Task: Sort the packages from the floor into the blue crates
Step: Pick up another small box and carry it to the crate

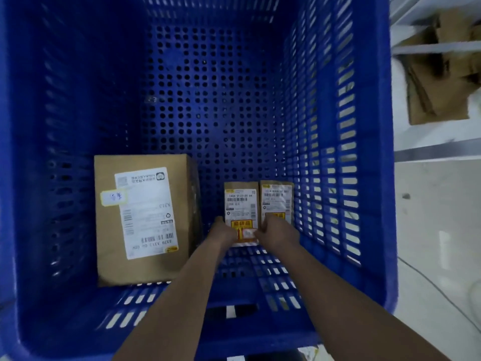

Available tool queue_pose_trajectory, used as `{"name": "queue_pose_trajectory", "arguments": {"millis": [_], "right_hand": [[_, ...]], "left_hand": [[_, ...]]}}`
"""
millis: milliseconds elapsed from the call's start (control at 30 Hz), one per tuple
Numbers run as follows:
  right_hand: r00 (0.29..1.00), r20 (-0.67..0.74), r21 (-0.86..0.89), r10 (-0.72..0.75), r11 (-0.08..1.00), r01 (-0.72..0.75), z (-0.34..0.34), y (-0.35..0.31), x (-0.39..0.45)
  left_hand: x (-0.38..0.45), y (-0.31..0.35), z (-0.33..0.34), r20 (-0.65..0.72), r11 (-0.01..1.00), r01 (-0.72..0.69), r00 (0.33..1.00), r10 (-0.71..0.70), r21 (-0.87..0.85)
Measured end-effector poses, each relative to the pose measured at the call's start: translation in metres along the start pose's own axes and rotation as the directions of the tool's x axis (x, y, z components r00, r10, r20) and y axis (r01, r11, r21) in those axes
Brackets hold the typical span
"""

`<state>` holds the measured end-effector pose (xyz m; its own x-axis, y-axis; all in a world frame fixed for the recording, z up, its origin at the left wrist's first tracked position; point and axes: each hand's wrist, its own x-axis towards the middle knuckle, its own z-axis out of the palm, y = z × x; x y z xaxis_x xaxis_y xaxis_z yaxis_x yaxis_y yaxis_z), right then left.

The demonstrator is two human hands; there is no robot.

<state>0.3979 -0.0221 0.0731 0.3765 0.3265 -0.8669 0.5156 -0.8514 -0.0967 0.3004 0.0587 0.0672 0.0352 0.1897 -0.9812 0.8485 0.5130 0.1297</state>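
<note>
You are leaning over one deep blue crate [338,157] that fills nearly the whole view, its perforated floor far below you and its slotted walls rising on every side. Against the near-left part of that floor lies the large brown package [144,220], flat, label up, its long axis running away from you; neither hand touches it. To its right, well apart from it and close to the right wall, two small brown packages stand side by side and touching, both with their long axes also running away from you. The right-hand small package [277,198] sits nearest the wall, the middle small package [240,204] just left of it. Both your arms reach straight down and forward to these two, so the thing you are handling lies directly ahead of and below your hands, not off to a side. Your left hand [222,231] grips the near-left corner of the middle small package, fingers curled at its edge; your right hand [277,231] pinches its near-right edge, right where the two small packages meet, and partly covers the near end of the neighbour. Both hands are equally near. I judge you are setting this package down, so letting go means drawing both hands straight back toward yourself and up.
</note>
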Motion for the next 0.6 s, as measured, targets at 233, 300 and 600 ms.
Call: {"name": "queue_pose_trajectory", "arguments": {"millis": [233,300,600], "right_hand": [[0.997,0.063,0.012,0.039,0.999,-0.039,0.008,0.002,0.005],[0.979,0.176,-0.016,0.101,0.995,-0.099,0.006,-0.004,0.008],[0.946,0.295,-0.090,-0.132,0.982,0.165,-0.046,-0.030,-0.016]], "left_hand": [[0.011,0.002,0.004,0.003,0.999,-0.034,0.999,0.034,0.013],[0.012,0.008,0.009,-0.026,0.996,-0.020,0.999,0.022,0.091],[-0.041,0.046,0.010,-0.200,0.867,-0.073,0.960,0.195,0.493]]}}
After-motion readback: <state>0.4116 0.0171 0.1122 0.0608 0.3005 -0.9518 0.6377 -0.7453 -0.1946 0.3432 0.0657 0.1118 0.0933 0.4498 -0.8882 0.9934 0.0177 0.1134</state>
